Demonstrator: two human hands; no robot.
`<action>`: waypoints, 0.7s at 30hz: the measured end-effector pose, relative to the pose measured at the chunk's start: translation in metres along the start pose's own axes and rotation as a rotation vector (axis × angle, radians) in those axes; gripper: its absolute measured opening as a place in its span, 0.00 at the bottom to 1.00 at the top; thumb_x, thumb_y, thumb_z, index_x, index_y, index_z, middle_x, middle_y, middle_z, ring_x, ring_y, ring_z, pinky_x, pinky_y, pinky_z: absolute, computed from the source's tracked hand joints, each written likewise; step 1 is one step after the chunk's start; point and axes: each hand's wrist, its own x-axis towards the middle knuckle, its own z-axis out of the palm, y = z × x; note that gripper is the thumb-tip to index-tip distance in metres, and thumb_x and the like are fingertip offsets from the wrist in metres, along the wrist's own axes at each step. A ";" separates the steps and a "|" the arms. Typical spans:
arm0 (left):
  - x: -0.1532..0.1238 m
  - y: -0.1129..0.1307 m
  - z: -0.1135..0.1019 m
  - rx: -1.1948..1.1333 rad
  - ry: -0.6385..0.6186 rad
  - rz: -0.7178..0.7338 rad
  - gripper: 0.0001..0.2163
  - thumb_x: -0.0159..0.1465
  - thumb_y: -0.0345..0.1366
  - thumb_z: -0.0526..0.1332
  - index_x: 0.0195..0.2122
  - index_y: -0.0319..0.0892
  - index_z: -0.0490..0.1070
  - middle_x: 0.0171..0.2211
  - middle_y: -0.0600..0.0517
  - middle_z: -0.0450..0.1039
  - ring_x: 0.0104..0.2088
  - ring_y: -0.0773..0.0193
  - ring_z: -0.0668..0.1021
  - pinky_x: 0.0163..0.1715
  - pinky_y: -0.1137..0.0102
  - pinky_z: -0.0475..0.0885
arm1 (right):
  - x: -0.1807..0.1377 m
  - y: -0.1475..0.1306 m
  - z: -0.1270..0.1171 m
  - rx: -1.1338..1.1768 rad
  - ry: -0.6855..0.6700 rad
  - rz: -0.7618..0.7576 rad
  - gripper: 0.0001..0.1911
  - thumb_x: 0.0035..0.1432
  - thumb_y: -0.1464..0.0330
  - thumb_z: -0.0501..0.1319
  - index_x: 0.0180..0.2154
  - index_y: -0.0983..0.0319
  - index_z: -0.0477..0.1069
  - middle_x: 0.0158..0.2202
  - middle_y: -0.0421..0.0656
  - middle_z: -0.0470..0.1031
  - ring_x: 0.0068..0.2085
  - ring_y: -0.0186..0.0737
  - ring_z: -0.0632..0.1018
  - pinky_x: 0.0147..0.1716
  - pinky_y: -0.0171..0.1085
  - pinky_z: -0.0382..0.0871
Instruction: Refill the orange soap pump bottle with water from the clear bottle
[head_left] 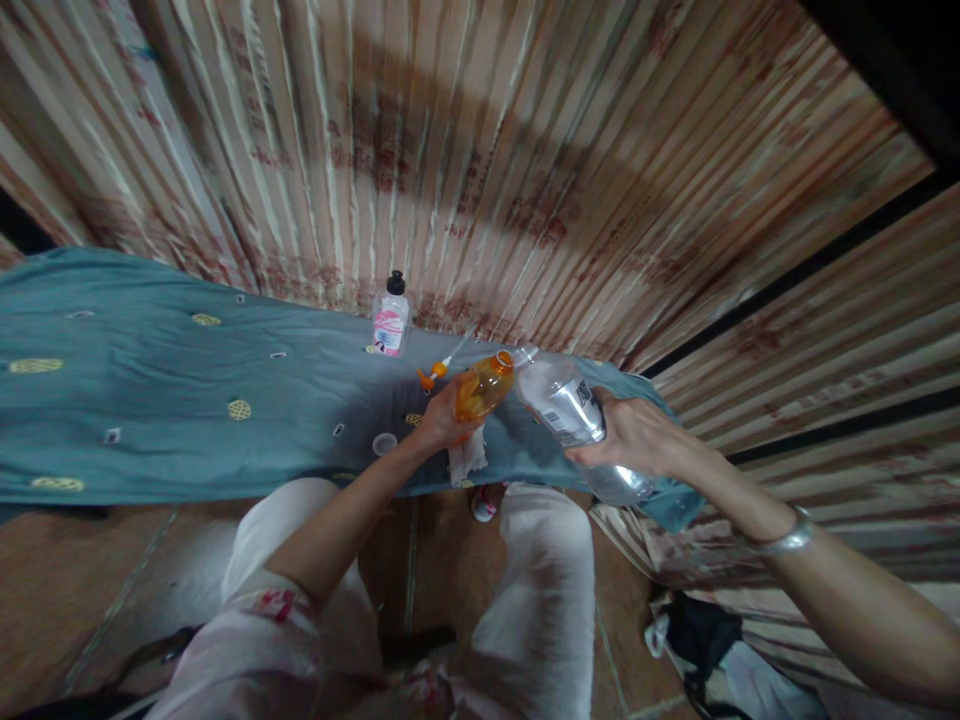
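My left hand is wrapped round an orange translucent bottle, its uncapped neck tilted up to the right. My right hand grips a large clear bottle with a silver label, tipped so its mouth sits close beside the orange neck. Whether the two mouths touch, I cannot tell. An orange pump top with a thin tube lies just beyond my left hand. Under the orange bottle is a white cloth or tissue. A small clear round cap or dish rests left of it.
A clear bottle with a black cap and pink label stands at the back of the teal patterned cloth. Behind rises a pleated curtain with dark bars at right. Dark and light fabric lies on the floor at lower right.
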 end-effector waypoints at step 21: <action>-0.001 -0.013 0.009 0.045 0.015 0.019 0.39 0.52 0.35 0.72 0.65 0.41 0.60 0.58 0.41 0.74 0.59 0.44 0.78 0.63 0.54 0.73 | -0.003 0.001 0.000 -0.033 -0.022 -0.007 0.35 0.53 0.43 0.63 0.48 0.66 0.69 0.27 0.46 0.77 0.32 0.54 0.81 0.27 0.41 0.63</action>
